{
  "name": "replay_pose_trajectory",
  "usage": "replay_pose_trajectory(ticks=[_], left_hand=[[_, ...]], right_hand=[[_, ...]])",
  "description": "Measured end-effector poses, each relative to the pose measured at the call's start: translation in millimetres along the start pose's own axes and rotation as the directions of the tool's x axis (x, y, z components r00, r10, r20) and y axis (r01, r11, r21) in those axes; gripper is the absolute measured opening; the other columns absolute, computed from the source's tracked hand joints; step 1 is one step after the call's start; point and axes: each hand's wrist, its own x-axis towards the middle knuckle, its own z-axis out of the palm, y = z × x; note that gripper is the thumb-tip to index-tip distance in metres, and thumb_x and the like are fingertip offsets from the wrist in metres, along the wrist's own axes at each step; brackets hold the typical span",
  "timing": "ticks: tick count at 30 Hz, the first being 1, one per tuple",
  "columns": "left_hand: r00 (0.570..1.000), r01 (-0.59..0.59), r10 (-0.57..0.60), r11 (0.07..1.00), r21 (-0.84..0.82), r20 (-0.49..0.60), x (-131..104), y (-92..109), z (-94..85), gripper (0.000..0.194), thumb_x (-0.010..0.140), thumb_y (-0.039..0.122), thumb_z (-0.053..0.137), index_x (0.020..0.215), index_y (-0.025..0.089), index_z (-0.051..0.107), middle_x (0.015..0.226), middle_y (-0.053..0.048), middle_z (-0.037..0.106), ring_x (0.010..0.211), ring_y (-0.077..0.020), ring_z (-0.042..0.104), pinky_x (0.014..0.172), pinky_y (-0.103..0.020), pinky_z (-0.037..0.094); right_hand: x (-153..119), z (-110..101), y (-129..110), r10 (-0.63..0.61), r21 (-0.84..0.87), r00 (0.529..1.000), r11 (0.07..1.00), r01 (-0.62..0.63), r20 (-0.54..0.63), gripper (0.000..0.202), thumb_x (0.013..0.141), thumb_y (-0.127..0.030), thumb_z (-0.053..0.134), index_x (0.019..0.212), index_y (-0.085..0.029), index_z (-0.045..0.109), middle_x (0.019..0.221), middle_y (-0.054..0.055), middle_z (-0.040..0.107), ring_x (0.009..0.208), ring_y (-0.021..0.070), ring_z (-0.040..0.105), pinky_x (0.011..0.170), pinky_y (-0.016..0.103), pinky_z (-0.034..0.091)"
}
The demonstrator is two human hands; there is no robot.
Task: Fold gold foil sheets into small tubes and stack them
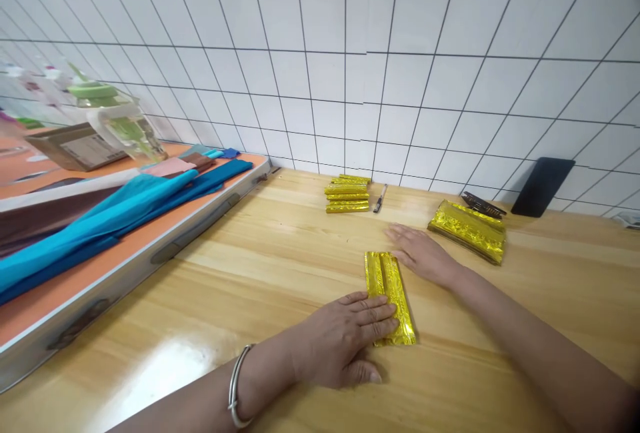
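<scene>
A shiny gold foil sheet (403, 309), folded with a crease along its length, lies on the wooden table in front of me. My left hand (350, 333), with a silver bangle at its wrist, rests palm down with the fingers stretched across the sheet's lower half. Just beyond the sheet's upper right corner, my right hand (420, 253) lies flat with its fingers out; its thumb is close to that corner, and I cannot tell if it touches. To the right sits a stack of gold foil sheets (467, 229). Several narrow folded gold foil strips (347, 196) lie at the back.
A pen (380, 199) lies beside the folded strips. A black hair clip (483, 205) is behind the stack, and a dark phone (543, 186) leans on the tiled wall. Left, an orange-topped surface (210, 203) holds blue cloth (115, 209), a cardboard box (80, 146) and a bottle (127, 119).
</scene>
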Motion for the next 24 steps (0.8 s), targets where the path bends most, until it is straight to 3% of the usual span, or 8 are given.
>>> replay_pose_trajectory(ticks=[4,8,12,16,21,24], left_hand=[[1.0,-0.014,0.014,1.0,-0.008,-0.006,-1.1,-4.8,0.7,0.062,0.09,0.051,0.037,0.141,0.017,0.028,0.145,-0.009,0.03,0.135,-0.0224,0.024,0.112,-0.037,0.014],[1.0,-0.018,0.017,1.0,-0.017,-0.02,-0.4,-5.9,1.6,0.062,0.089,0.05,0.04,0.14,0.018,0.028,0.144,-0.009,0.032,0.135,-0.0219,0.026,0.112,-0.037,0.016],[0.998,-0.009,0.007,0.999,-0.034,-0.07,1.4,-4.4,3.8,0.064,0.085,0.046,0.049,0.138,0.016,0.029,0.143,-0.011,0.034,0.133,-0.0212,0.029,0.111,-0.035,0.019],[0.996,0.029,-0.032,0.999,-0.03,-0.08,1.6,-4.2,6.9,0.07,0.081,0.041,0.055,0.138,0.013,0.026,0.142,-0.015,0.034,0.131,-0.0221,0.032,0.11,-0.034,0.021],[0.997,0.022,-0.023,1.0,-0.018,-0.079,1.2,-5.1,8.7,0.069,0.081,0.039,0.055,0.138,0.014,0.025,0.142,-0.015,0.034,0.131,-0.0232,0.033,0.11,-0.037,0.022],[0.996,0.013,-0.017,0.999,-0.045,-0.092,2.0,-6.0,8.7,0.061,0.081,0.036,0.057,0.134,0.017,0.032,0.142,-0.013,0.036,0.13,-0.0225,0.035,0.109,-0.037,0.023]], right_hand=[[-53.4,-13.7,-10.3,-0.059,-0.072,0.998,0.996,0.059,-0.011,0.049,0.091,-0.036,0.04,0.138,-0.024,0.034,0.141,0.007,0.039,0.127,0.0238,0.038,0.103,0.046,0.035],[-87.0,-23.5,-36.1,-0.189,-0.089,0.982,0.978,0.191,0.025,0.049,0.092,-0.018,0.035,0.14,-0.027,0.029,0.143,0.006,0.036,0.131,0.0242,0.033,0.103,0.049,0.034],[-91.2,-26.2,-59.5,-0.309,-0.023,0.949,0.95,0.311,0.065,0.05,0.093,-0.016,0.034,0.141,-0.028,0.027,0.142,0.006,0.035,0.131,0.024,0.032,0.103,0.05,0.035],[-92.7,-26.2,-69.3,-0.361,0.015,0.932,0.933,0.361,0.035,0.043,0.093,-0.016,0.035,0.135,-0.027,0.039,0.139,0.007,0.041,0.128,0.0233,0.037,0.1,0.05,0.038],[-96.9,-17.8,-67.5,-0.426,-0.054,0.901,0.905,0.423,-0.079,0.031,0.09,-0.013,0.042,0.117,-0.02,0.056,0.119,0.011,0.061,0.109,0.0218,0.055,0.088,0.043,0.048],[-96.2,-9.5,-65.5,-0.376,-0.045,0.913,0.926,0.374,-0.157,0.025,0.088,-0.011,0.046,0.107,-0.018,0.06,0.106,0.009,0.066,0.097,0.0193,0.059,0.083,0.039,0.05]])
